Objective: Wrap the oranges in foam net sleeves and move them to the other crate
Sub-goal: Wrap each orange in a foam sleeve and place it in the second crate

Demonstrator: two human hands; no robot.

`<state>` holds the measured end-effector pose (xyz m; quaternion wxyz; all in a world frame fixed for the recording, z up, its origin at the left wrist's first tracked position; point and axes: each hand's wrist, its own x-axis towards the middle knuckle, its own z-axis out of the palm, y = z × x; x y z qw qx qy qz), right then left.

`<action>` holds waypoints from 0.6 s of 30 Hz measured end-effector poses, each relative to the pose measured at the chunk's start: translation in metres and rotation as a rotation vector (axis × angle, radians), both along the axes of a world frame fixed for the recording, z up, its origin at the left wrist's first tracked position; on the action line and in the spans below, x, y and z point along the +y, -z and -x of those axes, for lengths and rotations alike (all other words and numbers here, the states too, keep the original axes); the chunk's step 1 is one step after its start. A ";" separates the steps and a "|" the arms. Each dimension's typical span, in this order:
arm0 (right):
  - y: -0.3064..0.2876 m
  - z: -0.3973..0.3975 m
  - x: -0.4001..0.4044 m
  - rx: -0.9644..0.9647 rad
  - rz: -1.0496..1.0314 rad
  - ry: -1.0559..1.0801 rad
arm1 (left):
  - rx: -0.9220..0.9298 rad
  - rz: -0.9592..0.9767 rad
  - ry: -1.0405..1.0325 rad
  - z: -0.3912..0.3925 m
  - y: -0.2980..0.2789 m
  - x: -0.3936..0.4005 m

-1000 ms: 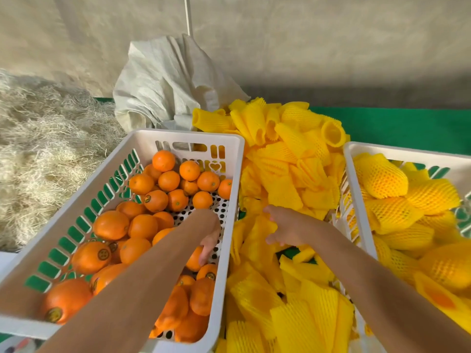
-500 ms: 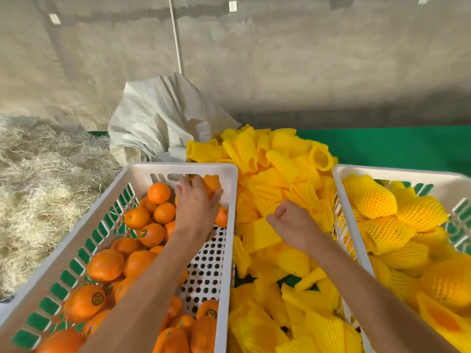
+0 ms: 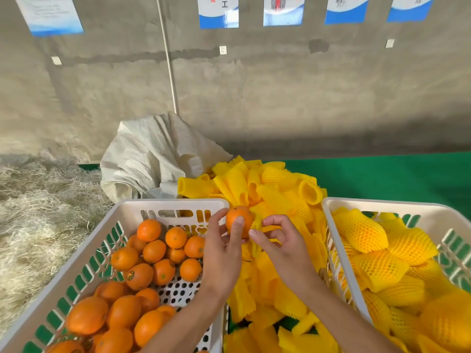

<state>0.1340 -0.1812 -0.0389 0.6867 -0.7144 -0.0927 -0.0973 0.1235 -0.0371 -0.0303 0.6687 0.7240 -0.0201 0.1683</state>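
Left hand (image 3: 224, 250) gripping an orange (image 3: 235, 220) at fingertips; right hand (image 3: 277, 243) pinching a yellow foam net sleeve (image 3: 257, 222) just beside it.

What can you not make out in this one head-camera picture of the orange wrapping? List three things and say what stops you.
1. Head view: the sleeve the right hand holds is mostly hidden by the orange and fingers.
2. Head view: wall posters' tops are cut off by the top edge; their print is too small.
3. Head view: the right crate's near end runs off frame.
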 end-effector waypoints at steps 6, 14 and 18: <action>0.005 -0.006 -0.007 -0.025 0.049 0.019 | 0.140 0.063 0.183 -0.006 0.002 0.006; 0.008 -0.004 -0.008 -0.139 0.208 0.069 | 0.247 0.044 0.256 -0.007 -0.001 0.010; 0.004 -0.001 -0.007 -0.084 0.056 0.033 | 0.228 0.024 0.235 -0.003 -0.003 0.009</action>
